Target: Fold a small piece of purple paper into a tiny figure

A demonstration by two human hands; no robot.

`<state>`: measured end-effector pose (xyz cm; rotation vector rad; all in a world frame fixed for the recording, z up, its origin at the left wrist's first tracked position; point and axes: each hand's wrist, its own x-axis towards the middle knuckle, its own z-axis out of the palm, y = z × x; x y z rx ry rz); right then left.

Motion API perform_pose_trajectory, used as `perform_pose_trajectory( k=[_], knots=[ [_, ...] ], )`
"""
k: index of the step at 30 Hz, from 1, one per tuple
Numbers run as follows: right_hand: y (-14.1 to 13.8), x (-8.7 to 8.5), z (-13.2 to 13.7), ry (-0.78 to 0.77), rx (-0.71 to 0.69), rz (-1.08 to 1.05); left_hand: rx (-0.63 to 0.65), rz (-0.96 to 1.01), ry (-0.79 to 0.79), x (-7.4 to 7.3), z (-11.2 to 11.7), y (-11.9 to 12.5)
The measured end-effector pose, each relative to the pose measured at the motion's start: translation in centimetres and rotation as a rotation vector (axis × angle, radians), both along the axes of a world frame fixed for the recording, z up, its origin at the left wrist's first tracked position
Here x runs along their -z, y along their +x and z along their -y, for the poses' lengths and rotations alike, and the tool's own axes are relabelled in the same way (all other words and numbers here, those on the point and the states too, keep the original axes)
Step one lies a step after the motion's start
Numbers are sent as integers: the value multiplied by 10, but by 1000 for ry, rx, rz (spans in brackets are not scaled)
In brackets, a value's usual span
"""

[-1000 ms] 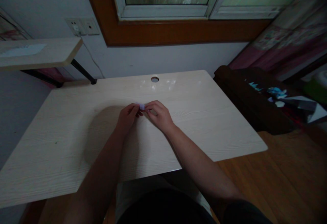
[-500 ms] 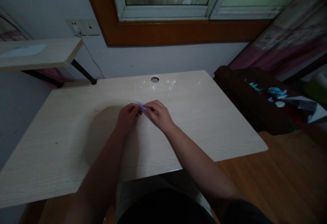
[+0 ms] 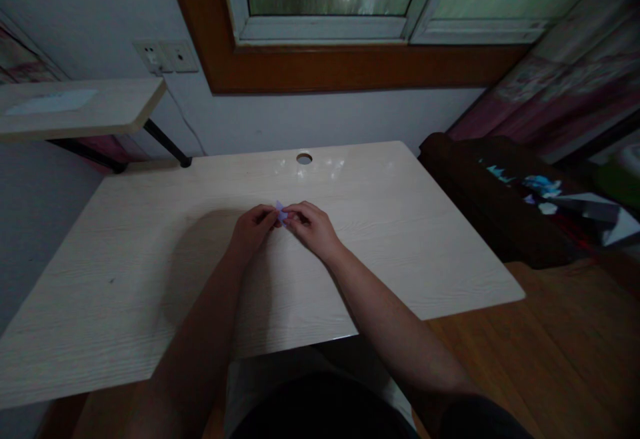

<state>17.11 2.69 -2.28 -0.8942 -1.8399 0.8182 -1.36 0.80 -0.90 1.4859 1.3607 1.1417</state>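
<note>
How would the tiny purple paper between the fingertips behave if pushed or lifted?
The paper looks thin and folded, so probably light, easily creased. It is tiny beside the left hand and right hand, so likely fiddly to pinch. On the glossy desk it would probably slide.

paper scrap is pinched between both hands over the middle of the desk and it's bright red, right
Not quite: the paper scrap is pale purple, not bright red. The head view shows it pinched between the fingers of the left hand and the right hand, over the middle of the desk.
</note>
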Motion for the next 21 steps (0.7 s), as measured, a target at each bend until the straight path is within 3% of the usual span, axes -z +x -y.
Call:
perform_pose_trajectory(
  k=[21],
  knots=[
    [-3,2,0,-76,-38,-18,-52,-65,6,6,-2,-4]
  ],
)
